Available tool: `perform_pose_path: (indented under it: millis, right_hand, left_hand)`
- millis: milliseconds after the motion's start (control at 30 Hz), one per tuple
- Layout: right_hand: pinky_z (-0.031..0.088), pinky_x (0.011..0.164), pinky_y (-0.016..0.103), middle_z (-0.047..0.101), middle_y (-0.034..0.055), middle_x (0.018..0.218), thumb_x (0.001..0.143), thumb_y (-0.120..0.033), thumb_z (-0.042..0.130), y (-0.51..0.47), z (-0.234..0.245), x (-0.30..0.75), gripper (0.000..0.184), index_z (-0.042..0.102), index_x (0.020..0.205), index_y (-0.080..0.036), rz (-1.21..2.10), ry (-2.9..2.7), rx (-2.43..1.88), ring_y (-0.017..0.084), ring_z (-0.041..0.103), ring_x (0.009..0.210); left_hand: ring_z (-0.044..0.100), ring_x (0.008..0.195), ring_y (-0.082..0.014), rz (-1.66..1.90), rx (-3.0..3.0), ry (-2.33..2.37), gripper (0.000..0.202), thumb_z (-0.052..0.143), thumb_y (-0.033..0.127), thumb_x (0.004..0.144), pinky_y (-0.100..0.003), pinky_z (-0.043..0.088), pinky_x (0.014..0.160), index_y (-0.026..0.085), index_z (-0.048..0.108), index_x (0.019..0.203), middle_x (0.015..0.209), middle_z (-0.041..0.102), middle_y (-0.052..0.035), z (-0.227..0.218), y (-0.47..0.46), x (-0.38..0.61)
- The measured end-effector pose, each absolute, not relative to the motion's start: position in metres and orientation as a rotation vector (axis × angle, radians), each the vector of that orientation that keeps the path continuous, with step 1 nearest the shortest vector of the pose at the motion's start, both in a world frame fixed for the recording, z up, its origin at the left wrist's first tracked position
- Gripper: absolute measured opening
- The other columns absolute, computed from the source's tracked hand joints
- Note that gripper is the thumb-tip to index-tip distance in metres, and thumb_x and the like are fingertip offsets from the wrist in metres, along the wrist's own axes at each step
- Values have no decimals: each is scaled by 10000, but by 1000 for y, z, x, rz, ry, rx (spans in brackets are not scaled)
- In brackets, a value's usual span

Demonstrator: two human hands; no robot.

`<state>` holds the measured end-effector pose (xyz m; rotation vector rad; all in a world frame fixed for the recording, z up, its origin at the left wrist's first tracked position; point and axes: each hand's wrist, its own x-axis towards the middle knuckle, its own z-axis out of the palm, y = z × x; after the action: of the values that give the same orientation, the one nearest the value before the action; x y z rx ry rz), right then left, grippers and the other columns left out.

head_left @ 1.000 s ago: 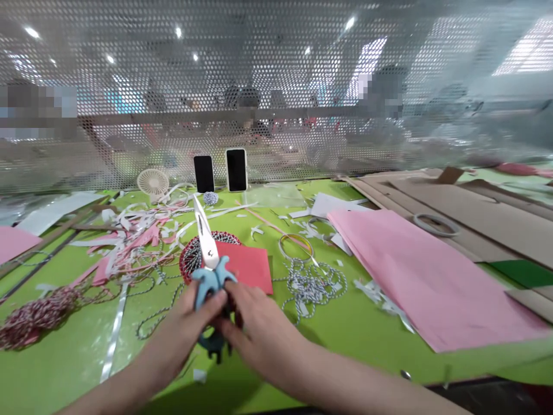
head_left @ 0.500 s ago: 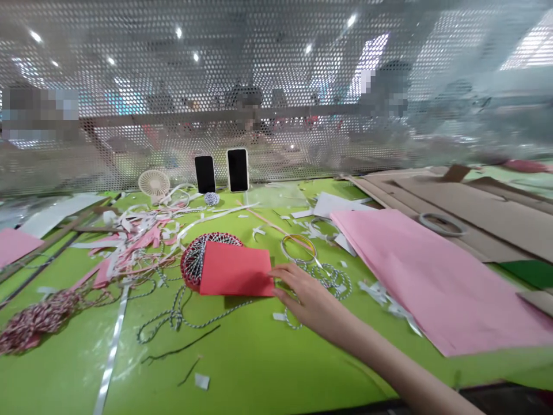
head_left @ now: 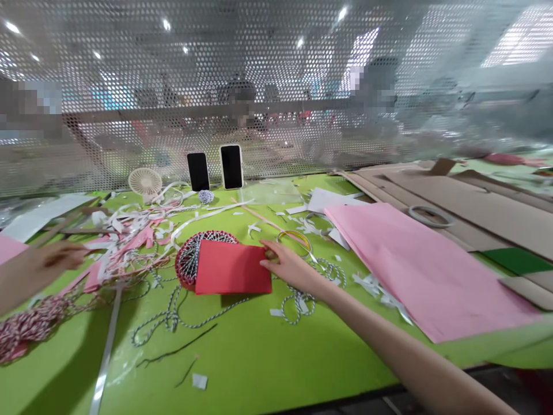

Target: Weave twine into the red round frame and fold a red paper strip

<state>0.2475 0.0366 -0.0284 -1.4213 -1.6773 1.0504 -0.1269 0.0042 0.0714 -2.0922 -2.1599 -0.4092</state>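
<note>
Two hands are in view. My right hand lies open and low, fingers spread, with its fingertips touching the upper right corner of a red paper sheet at lower centre. It grips nothing. The sheet covers most of a round frame woven with red and white twine. Just beyond my fingers sits a yellow-rimmed hoop, with loose black-and-white twine below my wrist. My left hand is at the left edge, fingers curled above paper strips (I cannot tell whether it holds anything). A pink paper sheet spreads across the right — two phones stand upright at the far edge.
</note>
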Motion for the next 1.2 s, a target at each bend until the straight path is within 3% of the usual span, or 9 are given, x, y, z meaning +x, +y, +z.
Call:
perform_pose_path:
  millis: [67,167,300,400,600,733,833,967,1200]
  right_hand:
    - [453,752,435,595,65,770,657,-127,537,39,-32,246,237,564,891,-149,1105,-1585,-1404,226,595,759]
    - [482,568,337,534,-15,597,705,-185,499,37,-32,248,82,487,786,-174,1176,-1472,-1359,154,580,551]
    - [492,563,267,559,-28,593,738,-292,514,27,-24,252,137,419,748,-194,1314,-1286,-1193,112,596,551]
    - [490,593,224,595,-26,618,677,-273,605,19,-19,251,197,431,717,-188,1558,-1044,-1001,88,607,580]
    - [475,577,221,625,-18,592,722,-197,568,7,-17,239,123,449,738,-175,1836,-1223,-981,83,610,546]
    - [442,490,214,590,-35,596,780,-177,479,2,-20,235,22,459,781,-184,1717,-1504,-1074,82,576,486]
    - [408,439,218,524,-50,533,795,-204,442,1,-23,236,49,434,748,-195,1555,-1676,-1173,101,555,457]
    - [382,423,231,462,-60,533,805,-252,397,7,-28,245,80,393,739,-206,1249,-1677,-1308,92,493,410]
    - [395,449,249,465,-54,538,762,-257,404,34,-35,267,72,400,814,-208,1044,-1401,-1334,90,472,413]
  left_hand:
    - [573,748,-111,-192,-2457,-2353,489,429,561,742,-256,413,727,142,592,933,780,638,70,67,15,-89]
    - [573,740,-130,-175,-2873,-2116,357,401,499,799,-235,402,688,215,593,896,801,641,52,62,5,-28]
    - [584,710,-162,187,-3313,-1895,336,379,482,816,-243,399,641,224,595,826,790,652,4,53,-15,26]
    - [617,732,-174,-137,-3547,-2092,371,373,474,819,-266,422,694,191,523,1007,814,668,-40,36,-12,43]
    - [616,750,-213,-1088,-3119,-2862,416,432,525,760,-303,437,747,145,600,791,701,694,-67,5,-9,59]
    - [607,604,-182,-1019,-3197,-2873,420,444,526,754,-283,459,657,140,603,712,606,662,-41,-2,-12,61]
    - [580,516,-158,-692,-3225,-2780,434,388,520,785,-265,453,578,161,559,612,471,584,-9,-4,-14,61]
    - [534,436,-118,-844,-3287,-2415,341,343,446,823,-240,424,458,169,516,724,553,574,6,-2,-14,56]
    - [555,745,-186,-738,-2842,-1365,185,395,242,851,-333,453,658,140,549,850,804,617,-83,-1,0,32]
